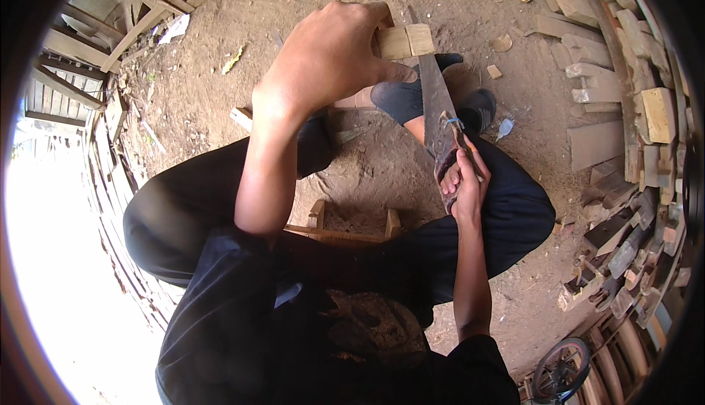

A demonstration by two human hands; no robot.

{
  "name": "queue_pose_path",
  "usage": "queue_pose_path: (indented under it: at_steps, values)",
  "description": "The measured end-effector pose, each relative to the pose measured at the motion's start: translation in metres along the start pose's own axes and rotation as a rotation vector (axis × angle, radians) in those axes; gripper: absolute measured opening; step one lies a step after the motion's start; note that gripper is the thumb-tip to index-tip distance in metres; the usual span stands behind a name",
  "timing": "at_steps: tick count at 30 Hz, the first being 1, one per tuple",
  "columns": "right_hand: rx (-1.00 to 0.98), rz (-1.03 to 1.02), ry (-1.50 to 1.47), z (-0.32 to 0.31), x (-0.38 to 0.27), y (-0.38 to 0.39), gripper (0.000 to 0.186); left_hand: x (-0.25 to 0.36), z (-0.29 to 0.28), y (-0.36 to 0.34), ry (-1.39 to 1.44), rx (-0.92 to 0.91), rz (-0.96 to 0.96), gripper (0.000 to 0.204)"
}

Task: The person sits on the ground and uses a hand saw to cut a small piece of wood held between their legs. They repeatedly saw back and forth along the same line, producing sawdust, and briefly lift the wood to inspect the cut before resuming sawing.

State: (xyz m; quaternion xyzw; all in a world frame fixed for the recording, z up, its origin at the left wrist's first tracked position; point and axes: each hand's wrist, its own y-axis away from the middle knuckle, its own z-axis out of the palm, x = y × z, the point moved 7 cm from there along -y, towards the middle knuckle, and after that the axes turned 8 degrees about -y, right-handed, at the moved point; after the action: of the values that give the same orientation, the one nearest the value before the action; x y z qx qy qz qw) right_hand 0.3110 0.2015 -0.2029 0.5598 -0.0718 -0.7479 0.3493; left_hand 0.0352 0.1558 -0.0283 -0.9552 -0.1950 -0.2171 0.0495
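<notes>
My left hand [330, 56] is closed around a small squared wood block [400, 41], whose pale right end sticks out past the fingers. A hand saw [435, 93] runs from my right side up to that block, its blade at the block's lower right end. Whether the teeth are in the wood I cannot tell. Around the saw's dark handle [446, 152] the fingers of my right hand [468, 188] are wrapped, above my right thigh. Blue string [454, 120] is tied where blade and handle meet. Part of the block is hidden behind my left hand.
I sit on a low wooden seat [341, 236], knees spread. Stacked wood offcuts [595, 82] line the right side. A wooden frame [132, 23] stands at the far left. A small wheel [562, 370] is at the lower right. Wood scraps [494, 72] dot the dirt floor [257, 8].
</notes>
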Motion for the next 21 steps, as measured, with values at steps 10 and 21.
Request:
queue_pose_path:
  at_steps: [10, 21]
  values:
    - [-0.005, -0.006, 0.017, 0.0008, -0.0004, -0.0002, 0.041, 0.0001, 0.0, 0.0004, 0.025, -0.003, -0.02, 0.043]
    - [-0.006, -0.046, 0.047, -0.0019, 0.0039, -0.0027, 0.04, -0.004, 0.0007, -0.005, 0.033, 0.106, 0.041, 0.048]
